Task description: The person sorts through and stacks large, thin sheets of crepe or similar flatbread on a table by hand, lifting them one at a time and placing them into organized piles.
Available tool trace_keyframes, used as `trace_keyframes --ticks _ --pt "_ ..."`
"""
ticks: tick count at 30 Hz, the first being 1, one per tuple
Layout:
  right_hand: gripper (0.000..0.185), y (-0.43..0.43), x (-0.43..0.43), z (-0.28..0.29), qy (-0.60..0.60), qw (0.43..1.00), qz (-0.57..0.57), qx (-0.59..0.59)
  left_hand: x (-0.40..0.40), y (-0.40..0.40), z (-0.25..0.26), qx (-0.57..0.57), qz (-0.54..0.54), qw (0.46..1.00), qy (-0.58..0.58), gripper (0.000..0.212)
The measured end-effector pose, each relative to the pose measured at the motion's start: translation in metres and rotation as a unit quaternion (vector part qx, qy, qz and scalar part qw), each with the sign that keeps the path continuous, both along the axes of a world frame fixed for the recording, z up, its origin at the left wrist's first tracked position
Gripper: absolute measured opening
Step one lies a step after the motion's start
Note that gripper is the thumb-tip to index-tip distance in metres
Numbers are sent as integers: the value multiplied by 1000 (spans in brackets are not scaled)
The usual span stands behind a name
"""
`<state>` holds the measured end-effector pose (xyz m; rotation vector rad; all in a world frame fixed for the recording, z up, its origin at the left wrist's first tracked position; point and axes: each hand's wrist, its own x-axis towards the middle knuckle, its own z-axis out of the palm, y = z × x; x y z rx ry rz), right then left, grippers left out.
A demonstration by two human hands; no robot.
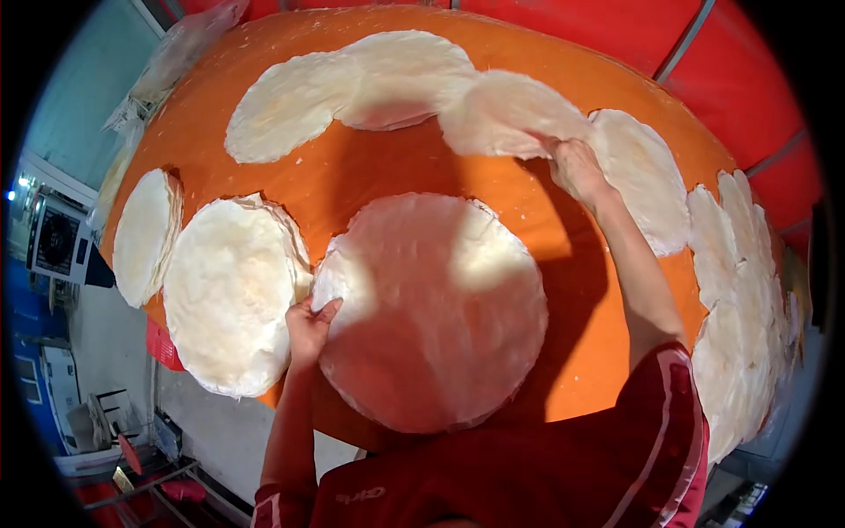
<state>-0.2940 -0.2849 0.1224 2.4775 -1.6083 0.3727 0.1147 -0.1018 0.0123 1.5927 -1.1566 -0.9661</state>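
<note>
Before me lies a large round of thin flatbread, mostly in shadow, perhaps on a stack. My left hand pinches its left edge between thumb and fingers. Farther off, my right hand has its fingers on the near right edge of another flatbread, which seems thin and slightly blurred. Two more rounds, a far one and a far left one, join it in an overlapping row. Just right of my right hand is a single round.
An orange-covered table carries everything. At left stand a thick flatbread stack and a second stack. Overlapping rounds line the right edge. A clear plastic bag hangs at the far left corner; a red basket sits below the left edge.
</note>
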Motion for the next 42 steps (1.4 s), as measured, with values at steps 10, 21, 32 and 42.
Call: trace_keyframes --ticks 10,21,32,42 --pt "19 236 63 -31 -338 893 33 294 -122 55 26 173 -182 959 134 51" --pt "12 242 97 -105 -412 902 -63 115 -164 27 -3 137 -156 949 236 32" --pt "23 83 -108 184 -358 917 -146 100 -136 52 -24 184 -152 947 214 11" --pt "26 129 -263 262 -467 860 -207 2 -73 44 -48 48 -39 986 153 12"
